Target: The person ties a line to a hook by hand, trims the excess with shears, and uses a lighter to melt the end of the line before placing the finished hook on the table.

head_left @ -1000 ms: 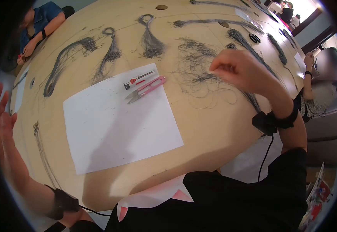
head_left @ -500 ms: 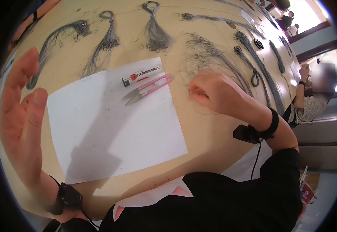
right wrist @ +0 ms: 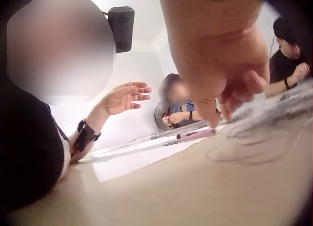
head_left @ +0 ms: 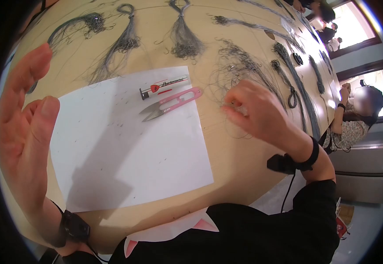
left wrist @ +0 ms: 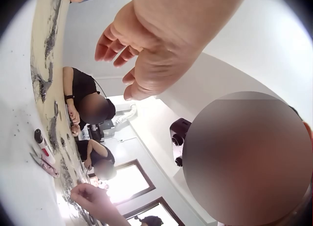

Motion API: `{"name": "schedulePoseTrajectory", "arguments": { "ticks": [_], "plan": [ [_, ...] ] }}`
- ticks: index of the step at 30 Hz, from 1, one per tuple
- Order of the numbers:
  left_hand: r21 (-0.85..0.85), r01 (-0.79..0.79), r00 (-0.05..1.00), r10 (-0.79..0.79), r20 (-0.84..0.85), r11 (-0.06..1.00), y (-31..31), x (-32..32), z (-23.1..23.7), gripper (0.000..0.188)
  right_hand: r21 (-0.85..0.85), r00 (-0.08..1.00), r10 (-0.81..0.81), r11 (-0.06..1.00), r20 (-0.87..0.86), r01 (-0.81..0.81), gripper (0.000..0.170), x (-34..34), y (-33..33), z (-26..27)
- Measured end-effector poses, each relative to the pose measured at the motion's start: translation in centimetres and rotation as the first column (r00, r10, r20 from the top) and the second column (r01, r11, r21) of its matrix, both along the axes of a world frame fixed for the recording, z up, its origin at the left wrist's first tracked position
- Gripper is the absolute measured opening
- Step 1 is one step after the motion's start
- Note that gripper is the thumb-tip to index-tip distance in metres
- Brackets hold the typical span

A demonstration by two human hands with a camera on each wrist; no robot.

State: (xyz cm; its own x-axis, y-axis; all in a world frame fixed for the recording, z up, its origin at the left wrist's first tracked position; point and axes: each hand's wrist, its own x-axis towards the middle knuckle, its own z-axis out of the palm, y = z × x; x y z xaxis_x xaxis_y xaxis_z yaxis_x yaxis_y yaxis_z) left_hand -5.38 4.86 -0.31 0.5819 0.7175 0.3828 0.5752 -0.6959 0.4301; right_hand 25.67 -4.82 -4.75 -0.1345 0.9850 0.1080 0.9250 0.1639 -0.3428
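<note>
My right hand (head_left: 261, 110) hovers low at the near edge of a loose tangle of thin grey strands (head_left: 244, 66) with small curled ends. Its thumb and forefinger pinch a fine strand there, mostly hidden by the fingers. My left hand (head_left: 24, 127) is raised over the left side of the table, palm inward, fingers extended, holding nothing; the left wrist view also shows this left hand (left wrist: 161, 55) bare. Between both hands lies a white paper sheet (head_left: 156, 163), bearing pink-handled thread snips (head_left: 176, 103) and a slim pen-like thing (head_left: 169, 86) with a black end and red mark.
Tied grey bundles (head_left: 127, 35) lie along the far side of the table (head_left: 235, 163), with more strand bundles (head_left: 288, 57) at the right. Tiny dark bits dot the paper. Other people sit around, one person (head_left: 354, 110) at the right.
My right hand has come from over the tangle down toward the paper's right edge. My left hand has swung inward from the far left. The head view has shifted; snips and paper stay put.
</note>
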Motion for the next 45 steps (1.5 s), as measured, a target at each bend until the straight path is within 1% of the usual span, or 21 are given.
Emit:
{"name": "schedulePoseTrajectory", "arguments": {
  "ticks": [2,3,5,9,11,13,15,16,18,19,22,25,28,32,35,37,38,41,43,44,45],
  "plan": [
    [-0.049,0.019,0.999,-0.016,0.052,0.999,-0.1,0.2,-0.1,0.040,-0.093,0.998,-0.041,0.995,0.043,0.045,0.011,-0.6,-0.3,-0.3],
    [-0.101,0.037,0.995,-0.026,0.101,0.994,-0.1,0.2,-0.1,0.039,-0.091,0.998,-0.045,0.995,0.044,0.049,0.011,-0.6,-0.2,-0.6],
    [-0.102,0.041,0.993,-0.029,0.114,0.994,0.0,0.3,-0.3,0.039,-0.099,0.991,-0.050,0.993,0.124,0.063,0.012,-0.4,0.0,-1.0],
    [-0.073,0.047,0.993,-0.039,0.108,0.996,0.2,0.1,-0.6,0.037,-0.211,0.996,-0.082,0.974,0.022,0.085,0.013,0.3,0.4,-0.7],
    [-0.074,0.044,0.994,-0.036,0.101,0.996,0.3,0.1,-0.6,0.037,-0.189,0.988,-0.154,0.970,-0.001,0.151,0.014,1.2,0.9,0.0],
    [-0.076,0.042,0.995,-0.035,0.094,0.996,0.3,0.1,-0.6,0.037,-0.147,0.993,-0.118,0.982,0.022,0.119,0.012,2.0,1.0,-0.1],
    [-0.087,0.045,0.994,-0.036,0.102,0.995,0.2,0.2,-0.6,0.037,0.070,0.972,-0.186,0.982,0.147,0.177,0.009,2.2,1.0,-0.5],
    [-0.087,0.046,0.994,-0.037,0.102,0.995,0.2,0.2,-0.6,0.037,0.069,0.972,-0.186,0.982,0.147,0.178,0.009,1.9,0.8,-0.3],
    [-0.076,0.045,0.996,-0.039,0.086,0.996,0.2,0.2,-0.6,0.036,0.089,0.993,0.059,0.994,0.099,-0.068,0.008,0.7,0.0,0.2],
    [-0.078,0.045,0.996,-0.038,0.084,0.996,0.3,0.2,-0.7,0.036,0.088,0.993,0.060,0.994,0.097,-0.069,0.008,0.2,-0.3,0.0],
    [-0.075,0.049,0.996,-0.043,0.081,0.996,0.3,0.2,-0.7,0.037,-0.052,0.998,0.012,0.999,0.055,-0.009,0.008,-0.9,-1.0,-0.4],
    [-0.098,0.048,0.995,-0.039,0.094,0.994,0.2,0.3,-0.8,0.037,0.010,0.997,0.005,1.000,0.083,-0.005,0.009,-1.0,-1.1,-0.9],
    [-0.108,0.040,0.993,-0.028,0.115,0.993,0.1,0.4,-0.9,0.038,-0.007,0.992,-0.049,0.999,0.115,0.050,0.010,-0.3,-1.1,-1.6],
    [-0.127,0.007,0.995,0.006,0.103,0.992,-0.1,0.7,-0.8,0.039,0.003,0.982,-0.042,0.999,0.182,0.042,0.011,-0.1,-0.8,-1.6],
    [-0.122,-0.009,0.997,0.019,0.081,0.993,-0.1,0.7,-0.8,0.039,-0.026,0.989,-0.044,0.999,0.143,0.048,0.011,0.2,-0.3,-1.4],
    [-0.122,-0.016,0.997,0.026,0.077,0.992,-0.1,0.8,-0.8,0.039,-0.337,0.970,-0.170,0.936,-0.176,0.103,0.010,0.4,0.2,-0.2],
    [-0.125,-0.015,0.997,0.025,0.076,0.992,-0.1,0.8,-0.7,0.039,-0.338,0.970,-0.168,0.936,-0.176,0.101,0.010,0.6,0.4,0.0],
    [-0.134,-0.014,0.997,0.024,0.077,0.991,-0.1,0.9,-0.8,0.039,-0.289,0.968,-0.193,0.947,-0.158,0.142,0.007,1.3,0.5,0.0],
    [-0.138,-0.011,0.997,0.022,0.077,0.990,-0.1,0.9,-0.9,0.039,-0.040,0.973,-0.137,0.988,0.186,0.147,0.005,1.8,0.2,-0.9],
    [-0.131,-0.005,0.997,0.015,0.072,0.991,-0.1,0.8,-0.9,0.040,-0.041,0.973,-0.137,0.988,0.186,0.147,0.005,1.7,0.1,-0.9],
    [-0.124,0.001,0.998,0.008,0.067,0.992,-0.1,0.8,-1.0,0.040,0.054,0.982,-0.092,0.995,0.167,0.084,0.006,1.6,-0.1,-1.0]
  ]
}}
